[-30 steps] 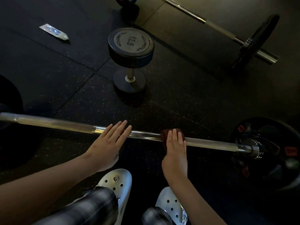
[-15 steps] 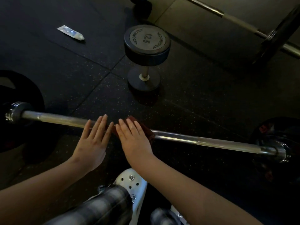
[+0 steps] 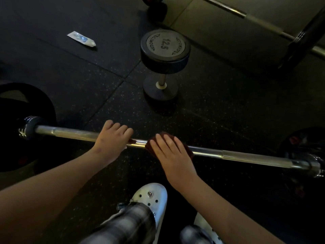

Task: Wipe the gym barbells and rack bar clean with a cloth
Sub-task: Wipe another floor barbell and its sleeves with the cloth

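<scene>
Near barbell (image 3: pixel 70 133) lies across the speckled rubber floor (image 3: pixel 88 88), just ahead of white clogs (image 3: pixel 151 196), with a plate at each end. Left hand (image 3: pixel 112 140) sits on the shaft left of centre, fingers curled over the top and gripping it; steadying against roll, I judge. Right hand (image 3: pixel 173 153) is just beside it, fingers straight and together, pressing a dark red cloth (image 3: pixel 189 150) flat onto the shaft near mid-span. Step in hand: wiping this bar's shaft. Next move likely calls for sliding the cloth toward the right collar under even downward pressure, with a firm left grip so the bar does not turn. A 12.5 dumbbell (image 3: pixel 165 46) stands on end beyond; second barbell (image 3: pixel 263 22) far right, no hand on it
</scene>
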